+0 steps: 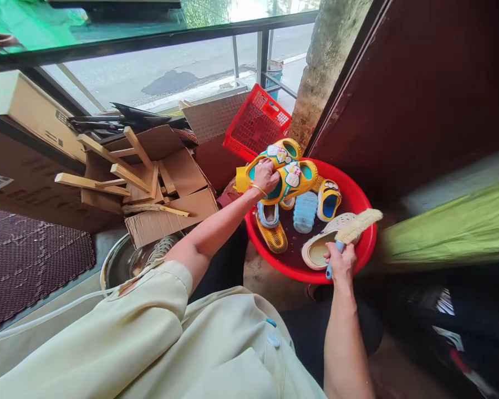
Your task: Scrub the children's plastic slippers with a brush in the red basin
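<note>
My left hand (pixel 266 177) is closed on a pair of yellow slippers (pixel 306 176) with teal insides and white cartoon charms, held over the far left side of a red basin (pixel 368 244). In my right hand (pixel 341 260) is a scrub brush (pixel 360 226) with a blue handle and pale bristles, above the basin's right side. Just under the brush lies a cream clog (pixel 320 249). Several more shoes sit in dark water: a light blue sole (pixel 305 212), a yellow clog with blue lining (pixel 329 200) and a yellow sole (pixel 274 237).
Behind the basin leans a red plastic crate (pixel 258 119) beside a rough pillar (pixel 336 44). To the left are cardboard boxes (pixel 183 172) with an upturned wooden stool (pixel 141 172) and a metal bowl (pixel 112 266). Green cloth (pixel 449 227) hangs at the right.
</note>
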Demonstrator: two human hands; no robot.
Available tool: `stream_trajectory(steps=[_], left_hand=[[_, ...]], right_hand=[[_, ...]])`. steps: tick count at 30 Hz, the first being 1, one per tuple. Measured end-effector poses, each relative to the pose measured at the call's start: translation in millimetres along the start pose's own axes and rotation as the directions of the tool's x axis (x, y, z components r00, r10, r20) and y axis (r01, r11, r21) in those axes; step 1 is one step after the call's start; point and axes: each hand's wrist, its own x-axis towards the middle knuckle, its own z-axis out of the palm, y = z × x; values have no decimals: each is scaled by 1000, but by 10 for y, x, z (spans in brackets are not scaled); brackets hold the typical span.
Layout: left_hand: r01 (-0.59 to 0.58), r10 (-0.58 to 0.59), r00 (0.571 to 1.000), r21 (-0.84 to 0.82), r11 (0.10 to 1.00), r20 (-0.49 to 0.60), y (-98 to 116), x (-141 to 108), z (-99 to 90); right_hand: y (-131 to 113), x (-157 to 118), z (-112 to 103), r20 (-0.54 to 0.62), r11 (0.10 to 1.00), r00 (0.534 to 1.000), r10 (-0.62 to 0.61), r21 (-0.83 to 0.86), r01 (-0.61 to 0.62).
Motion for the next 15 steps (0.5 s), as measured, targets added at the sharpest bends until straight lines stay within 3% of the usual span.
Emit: stream_trajectory(steps=[5, 8, 15], left_hand=[[-59, 44, 991, 120, 991, 127, 142, -41, 59], [18, -43, 994, 227, 974, 105, 290, -27, 251], [49, -127, 955, 278, 959, 267, 478, 407, 852]], right_hand=[[44, -11, 105, -10, 1000, 1000, 5, 13, -5], [8, -35, 119, -25, 1000, 1000, -10, 7, 10], [-19, -32, 115, -45, 999, 998, -34, -13, 33]])
